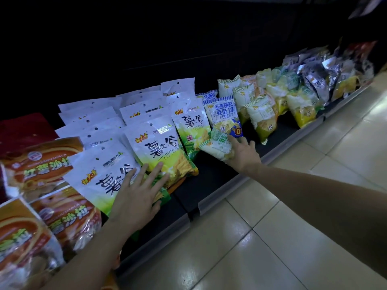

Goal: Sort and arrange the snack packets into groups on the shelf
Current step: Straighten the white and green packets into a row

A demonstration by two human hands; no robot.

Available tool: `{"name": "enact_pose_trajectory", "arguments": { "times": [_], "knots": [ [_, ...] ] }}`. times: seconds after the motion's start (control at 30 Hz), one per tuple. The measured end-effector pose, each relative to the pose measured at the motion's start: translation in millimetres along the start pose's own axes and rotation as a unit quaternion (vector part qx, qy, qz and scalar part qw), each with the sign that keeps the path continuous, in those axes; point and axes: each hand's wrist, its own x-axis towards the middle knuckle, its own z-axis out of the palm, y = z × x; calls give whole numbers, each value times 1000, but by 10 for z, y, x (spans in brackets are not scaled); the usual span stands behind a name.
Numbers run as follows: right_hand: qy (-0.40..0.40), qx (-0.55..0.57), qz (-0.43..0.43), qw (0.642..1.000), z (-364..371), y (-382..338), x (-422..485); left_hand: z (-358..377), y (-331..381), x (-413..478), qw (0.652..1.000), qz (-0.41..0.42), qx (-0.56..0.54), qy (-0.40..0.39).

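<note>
Snack packets (159,143) along dark shelf (209,181)

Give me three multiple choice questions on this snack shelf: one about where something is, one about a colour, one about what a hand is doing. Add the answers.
1. Where do the orange packets lie?
A. at the far right end of the shelf
B. at the near left end of the shelf
C. in the middle of the row

2. The tall packet standing just behind the small green-and-white packet that the right hand grips is mostly:
A. blue and white
B. red
C. black

3. What is the left hand doing?
A. gripping an orange packet
B. hanging idle off the shelf
C. resting flat, fingers straight, on a white-and-green packet

Answers: B, they fill the left edge of the view; A, its front is blue with a white panel; C, its fingers spread straight over the packet.
</note>
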Motion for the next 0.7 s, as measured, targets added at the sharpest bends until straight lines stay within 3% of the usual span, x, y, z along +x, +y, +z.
{"name": "enact_pose_trajectory", "arguments": {
  "times": [0.17,0.3,0.43,0.7],
  "knots": [
    [61,165,61,983,107,-149,-188,-55,-44,50,999,4,50,-1],
    [87,227,126,962,57,-306,-143,-121,-52,45,997,-27,71,-30],
    [129,261,163,943,-19,-323,-59,-201,-16,101,998,-53,20,-41],
    [67,252,143,955,9,-250,-27,-324,222,322,993,-95,-63,14]
  ]
}}
